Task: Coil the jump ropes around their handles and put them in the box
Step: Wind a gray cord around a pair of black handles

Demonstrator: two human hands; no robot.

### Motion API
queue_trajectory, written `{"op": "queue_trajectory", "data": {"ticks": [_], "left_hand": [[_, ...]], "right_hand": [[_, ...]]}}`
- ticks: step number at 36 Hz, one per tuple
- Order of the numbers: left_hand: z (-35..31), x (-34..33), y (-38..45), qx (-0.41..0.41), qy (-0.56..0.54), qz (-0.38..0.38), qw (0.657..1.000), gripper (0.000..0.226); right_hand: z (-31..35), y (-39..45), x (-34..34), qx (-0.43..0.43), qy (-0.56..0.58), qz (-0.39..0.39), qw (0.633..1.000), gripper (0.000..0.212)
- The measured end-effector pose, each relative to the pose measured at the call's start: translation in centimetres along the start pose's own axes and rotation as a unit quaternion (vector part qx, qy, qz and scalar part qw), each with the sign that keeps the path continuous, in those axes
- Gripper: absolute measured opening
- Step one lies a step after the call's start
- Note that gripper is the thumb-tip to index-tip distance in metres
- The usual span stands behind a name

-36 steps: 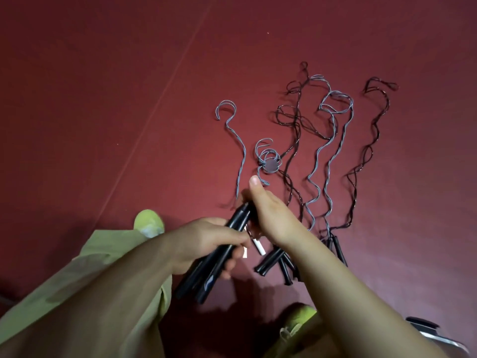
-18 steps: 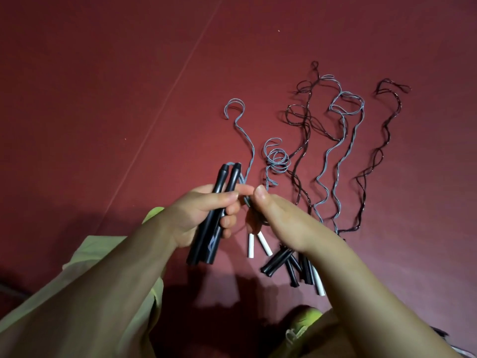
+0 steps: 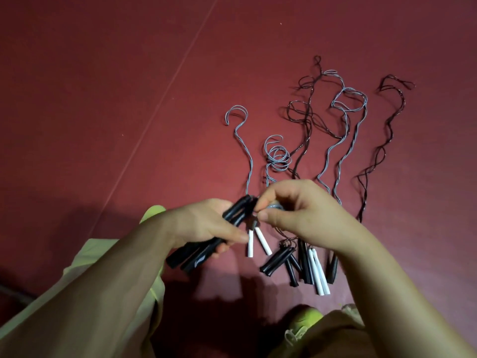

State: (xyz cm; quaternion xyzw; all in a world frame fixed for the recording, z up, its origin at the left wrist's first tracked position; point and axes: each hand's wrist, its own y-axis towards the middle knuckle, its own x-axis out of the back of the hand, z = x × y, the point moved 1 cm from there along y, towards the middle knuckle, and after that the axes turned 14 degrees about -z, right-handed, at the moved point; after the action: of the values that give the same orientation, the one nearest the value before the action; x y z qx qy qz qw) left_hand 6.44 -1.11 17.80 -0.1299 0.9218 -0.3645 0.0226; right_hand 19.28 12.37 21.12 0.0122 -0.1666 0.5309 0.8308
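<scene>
My left hand (image 3: 206, 226) grips a pair of black jump rope handles (image 3: 196, 257), held together and slanting up to the right. My right hand (image 3: 296, 213) pinches the grey rope (image 3: 272, 205) right at the handles' top end, between thumb and fingers. That rope trails away across the floor to a hooked end (image 3: 236, 115). Several other ropes lie stretched out on the red floor: grey ones (image 3: 343, 140) and dark ones (image 3: 382, 148). Their black handles (image 3: 277, 260) and white handles (image 3: 318, 272) lie bunched below my right hand. No box is in view.
The red floor (image 3: 103, 86) has a pale seam line running diagonally at the left. My legs in pale green trousers (image 3: 108, 280) and a yellow-green shoe (image 3: 302, 324) fill the bottom of the view.
My right hand has come round over the top of the handles with the grey rope pinched. The handles in my left hand have tipped lower and to the right.
</scene>
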Motion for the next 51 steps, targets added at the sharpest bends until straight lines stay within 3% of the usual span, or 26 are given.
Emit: {"op": "queue_trajectory", "data": {"ticks": [5, 8, 13, 17, 20, 24, 30, 34, 38, 41, 45, 51], "left_hand": [[-0.3, -2.0, -0.3, 0.006, 0.033, 0.128, 0.991, 0.027], [-0.6, -2.4, -0.7, -0.011, 0.018, 0.192, 0.981, 0.03], [-0.7, -1.4, -1.2, -0.042, -0.095, 0.272, 0.956, 0.025], [-0.4, -0.3, -0.9, -0.05, -0.221, 0.267, 0.937, 0.029], [-0.5, -0.1, -0.7, -0.054, -0.273, 0.243, 0.929, 0.03], [-0.6, 0.1, -0.5, -0.035, -0.31, 0.193, 0.93, 0.04], [-0.9, 0.2, -0.4, -0.044, -0.3, 0.164, 0.939, 0.031], [-1.0, 0.3, -0.5, -0.024, -0.286, 0.126, 0.95, 0.042], [-1.2, 0.0, -0.5, -0.006, -0.236, 0.048, 0.971, 0.025], [-1.1, -0.3, -0.3, 0.0, -0.199, 0.0, 0.98, 0.025], [-0.8, -0.7, 0.2, 0.005, -0.143, -0.046, 0.989, 0.02], [-0.7, -0.5, 0.6, 0.0, -0.139, -0.108, 0.984, 0.024]], "right_hand": [[-1.0, 0.7, 0.1, -0.013, 0.1, -0.025, 0.995, 0.015], [-1.5, 0.9, -0.3, -0.061, 0.135, 0.026, 0.989, 0.012], [-2.1, 0.9, -1.3, -0.117, 0.275, 0.057, 0.952, 0.015], [-2.1, 1.3, -1.5, -0.122, 0.37, 0.026, 0.921, 0.019], [-2.2, 1.4, -1.2, -0.109, 0.362, -0.025, 0.925, 0.023], [-2.2, 1.1, -0.5, -0.066, 0.265, -0.017, 0.962, 0.018], [-2.4, 1.2, -0.3, -0.046, 0.175, -0.07, 0.981, 0.002], [-2.8, 1.3, -0.6, -0.017, 0.095, -0.127, 0.987, 0.032], [-3.2, 1.3, -0.9, -0.028, -0.003, -0.189, 0.982, 0.042], [-3.2, 1.3, -1.3, -0.048, -0.101, -0.214, 0.97, 0.047], [-2.7, 1.2, -1.8, -0.077, -0.241, -0.22, 0.942, 0.057], [-1.6, 1.0, -2.5, -0.073, -0.308, -0.171, 0.933, 0.057]]}}
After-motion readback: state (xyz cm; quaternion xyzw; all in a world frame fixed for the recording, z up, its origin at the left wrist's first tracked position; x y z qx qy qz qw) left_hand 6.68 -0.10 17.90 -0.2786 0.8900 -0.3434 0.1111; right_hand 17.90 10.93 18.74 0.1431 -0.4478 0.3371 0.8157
